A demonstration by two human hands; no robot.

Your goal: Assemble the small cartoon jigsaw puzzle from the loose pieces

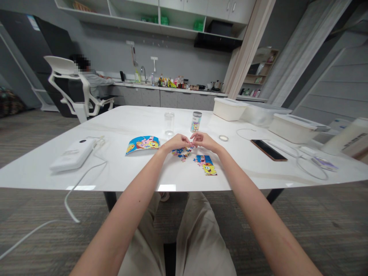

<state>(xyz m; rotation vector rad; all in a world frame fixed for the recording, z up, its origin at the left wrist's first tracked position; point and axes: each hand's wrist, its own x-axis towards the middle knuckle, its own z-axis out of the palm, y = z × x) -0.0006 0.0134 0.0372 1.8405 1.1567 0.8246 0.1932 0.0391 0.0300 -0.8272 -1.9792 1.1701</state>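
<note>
My left hand [176, 142] and my right hand [204, 140] meet fingertip to fingertip above the white table [138, 119], both pinched on small jigsaw pieces too small to make out clearly. Under them lies a loose heap of puzzle pieces [182, 153]. A partly joined cartoon puzzle section [206, 163] lies just below my right hand. A curled cartoon picture card [143, 144] lies left of my left hand. Behind the hands stand an empty clear tube [169, 123] and a clear tube with a printed label [196, 122].
A white device [74, 154] with a cable sits at the left. A round lid [223, 138], a dark phone [268, 149], cables and white lidded boxes [230, 108] lie at the right. A person sits in a white chair [71, 86] at the back counter.
</note>
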